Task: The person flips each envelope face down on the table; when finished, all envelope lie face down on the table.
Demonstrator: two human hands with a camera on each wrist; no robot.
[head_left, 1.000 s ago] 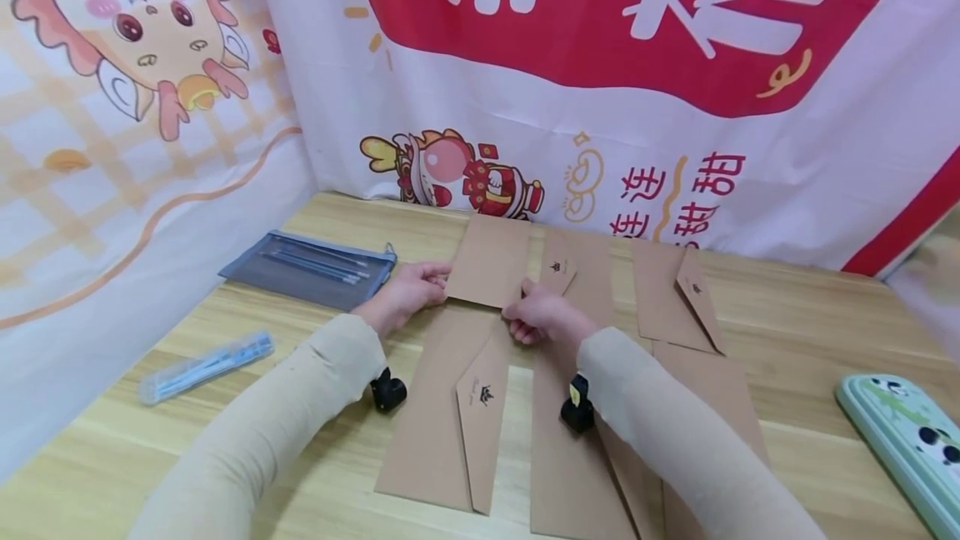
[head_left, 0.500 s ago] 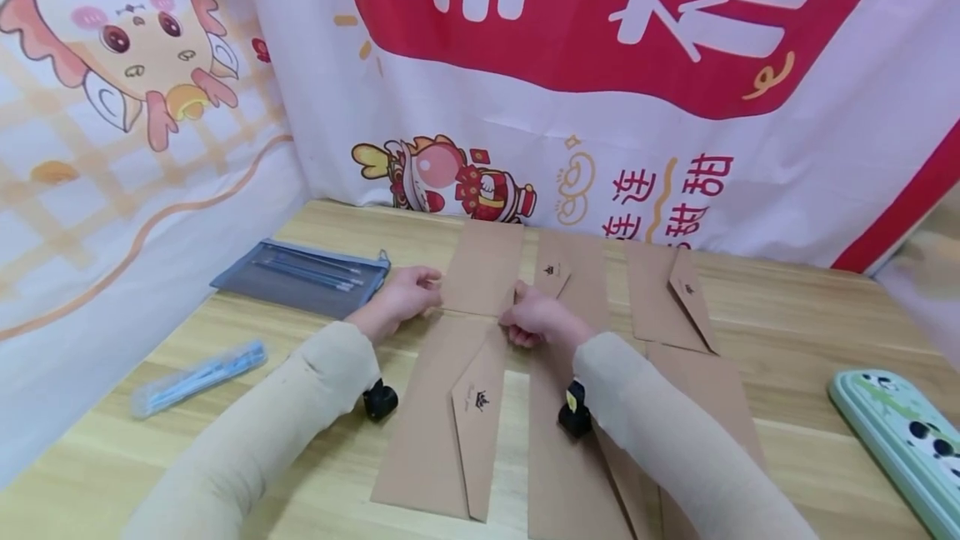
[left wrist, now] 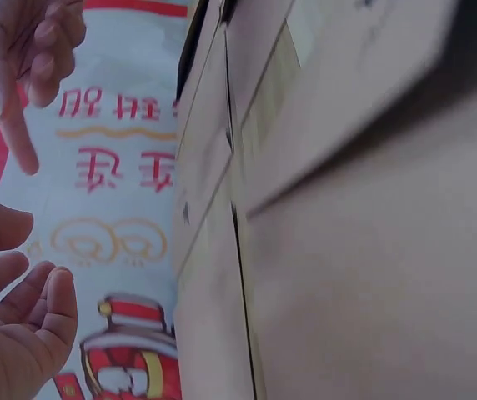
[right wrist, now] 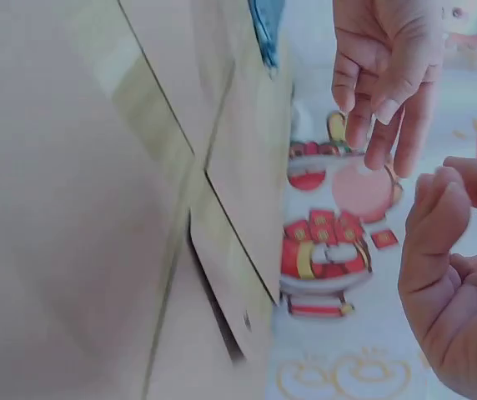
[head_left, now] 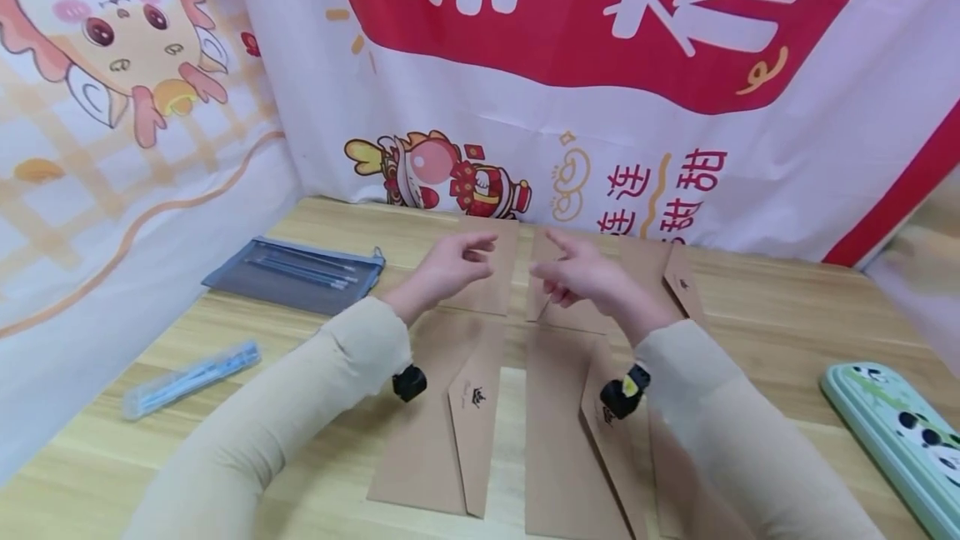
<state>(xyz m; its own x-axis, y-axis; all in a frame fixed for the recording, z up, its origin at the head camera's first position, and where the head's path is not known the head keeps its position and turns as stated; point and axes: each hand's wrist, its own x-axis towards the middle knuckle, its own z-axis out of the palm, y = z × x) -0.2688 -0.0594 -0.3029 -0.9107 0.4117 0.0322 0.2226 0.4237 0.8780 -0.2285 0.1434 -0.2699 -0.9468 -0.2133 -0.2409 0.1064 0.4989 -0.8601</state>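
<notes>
My left hand (head_left: 453, 267) is raised over the back-left kraft envelope (head_left: 491, 298), fingers loosely bent with nothing in them. Across from it, my right hand (head_left: 583, 275) hovers above the back-middle envelope (head_left: 581, 321), index finger extended and the others loosely curled, holding nothing. Both wrist views show the hands facing each other, clear of the envelopes. In front lie an envelope (head_left: 416, 448) with a crown-printed flap and a middle one (head_left: 558, 448), partly under my right wrist. A further envelope (head_left: 647, 261) is at the back right; my right sleeve mostly hides the front-right envelope (head_left: 666, 482).
A dark mesh zip pouch (head_left: 292, 277) with pencils lies back left, and a clear case (head_left: 191, 377) with blue contents sits nearer. At right is a green panda pencil case (head_left: 896, 432). A printed cloth (head_left: 465, 90) hangs behind the wooden table (head_left: 787, 332).
The back-left envelope was lowered flat onto the table and let go. Both hands have since lifted off it, the left moving right and up, the right moving right over the back-middle envelope.
</notes>
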